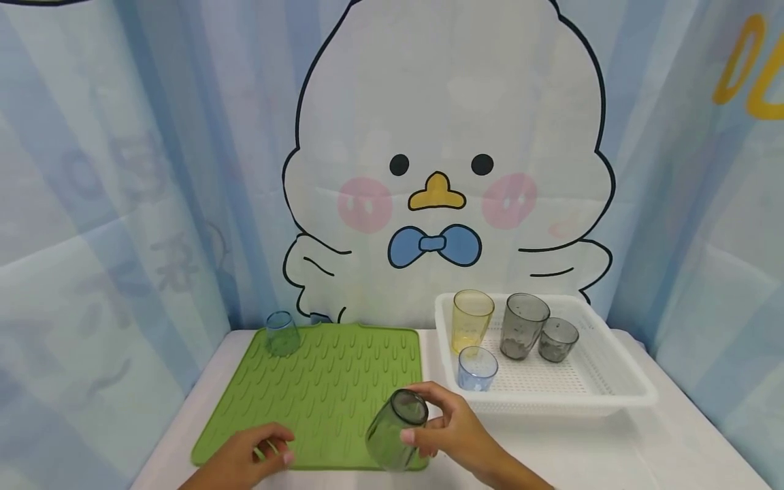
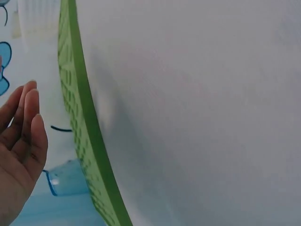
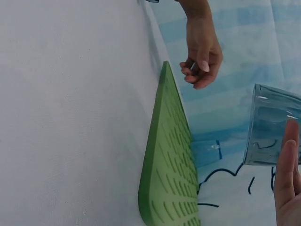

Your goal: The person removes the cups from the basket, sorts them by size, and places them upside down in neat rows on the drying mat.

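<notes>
The white table before you bears a green mat; right of the mat sits a white basket. Your left hand, by the mat's near edge, has fingers loosely bent — holding nothing. Your right hand grips a tilted gray glass — at the mat's near right corner. A blue glass stands on the mat's far left corner.
</notes>
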`<state>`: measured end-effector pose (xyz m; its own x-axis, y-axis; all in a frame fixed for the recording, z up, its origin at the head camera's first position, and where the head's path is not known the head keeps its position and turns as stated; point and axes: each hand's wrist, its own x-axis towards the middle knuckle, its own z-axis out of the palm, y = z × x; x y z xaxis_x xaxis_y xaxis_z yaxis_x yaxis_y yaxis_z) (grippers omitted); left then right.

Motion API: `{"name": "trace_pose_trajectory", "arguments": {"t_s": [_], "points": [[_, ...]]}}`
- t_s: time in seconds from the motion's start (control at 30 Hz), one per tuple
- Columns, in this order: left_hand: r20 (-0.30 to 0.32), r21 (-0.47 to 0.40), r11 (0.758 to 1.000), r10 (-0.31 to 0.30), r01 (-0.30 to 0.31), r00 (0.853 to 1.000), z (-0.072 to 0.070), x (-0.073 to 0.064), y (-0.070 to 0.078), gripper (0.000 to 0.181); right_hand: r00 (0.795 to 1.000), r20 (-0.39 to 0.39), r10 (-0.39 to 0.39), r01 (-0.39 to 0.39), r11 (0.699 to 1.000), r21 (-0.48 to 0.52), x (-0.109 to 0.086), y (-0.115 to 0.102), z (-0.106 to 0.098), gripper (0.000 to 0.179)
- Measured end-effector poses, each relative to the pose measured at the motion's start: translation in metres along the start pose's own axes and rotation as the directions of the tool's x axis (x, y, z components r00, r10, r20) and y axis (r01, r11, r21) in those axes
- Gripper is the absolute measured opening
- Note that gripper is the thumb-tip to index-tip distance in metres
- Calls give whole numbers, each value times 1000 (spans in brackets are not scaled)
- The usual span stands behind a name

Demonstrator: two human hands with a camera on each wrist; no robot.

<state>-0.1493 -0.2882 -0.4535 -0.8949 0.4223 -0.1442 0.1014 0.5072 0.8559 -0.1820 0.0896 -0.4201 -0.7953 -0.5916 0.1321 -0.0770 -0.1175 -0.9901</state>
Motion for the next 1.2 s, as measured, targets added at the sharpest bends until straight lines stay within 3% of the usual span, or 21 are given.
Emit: {"name": "trace_pose_trajectory", "arguments": {"t_s": [0.13, 0.3, 0.53, 0.6, 0.73, 0.93, 1.1, 1.2], "points": [[-62, 61, 997, -46, 50, 997, -18, -10, -17, 35, 1000, -11, 5, -5, 1000, -11, 2, 1, 0, 54], [-123, 109, 983, -136, 149, 983, -40, -20, -34, 40, 999, -32, 16, -18, 998, -62, 9, 2, 1, 55], [-185, 93, 949, -282, 302, 941, -54, -30, -48, 47, 995, -95, 29, -44, 986, -161, 26, 6, 4, 58], [-193, 105, 940, -299, 323, 934, -56, -33, -51, 47, 994, -105, 39, -57, 982, -178, 32, 6, 6, 59], [-184, 112, 941, -296, 319, 937, -60, -37, -58, 45, 992, -118, 52, -77, 972, -223, 49, 4, 11, 63], [-186, 142, 953, -240, 267, 953, -62, -40, -68, 37, 989, -143, 47, -87, 953, -290, 74, -3, 22, 64], [-210, 143, 951, -242, 274, 947, -61, -38, -72, 37, 990, -138, 18, -61, 948, -312, 97, -3, 34, 66], [-207, 125, 959, -224, 253, 952, -61, -39, -74, 35, 993, -122, 5, -45, 945, -323, 111, 0, 41, 67]]}}
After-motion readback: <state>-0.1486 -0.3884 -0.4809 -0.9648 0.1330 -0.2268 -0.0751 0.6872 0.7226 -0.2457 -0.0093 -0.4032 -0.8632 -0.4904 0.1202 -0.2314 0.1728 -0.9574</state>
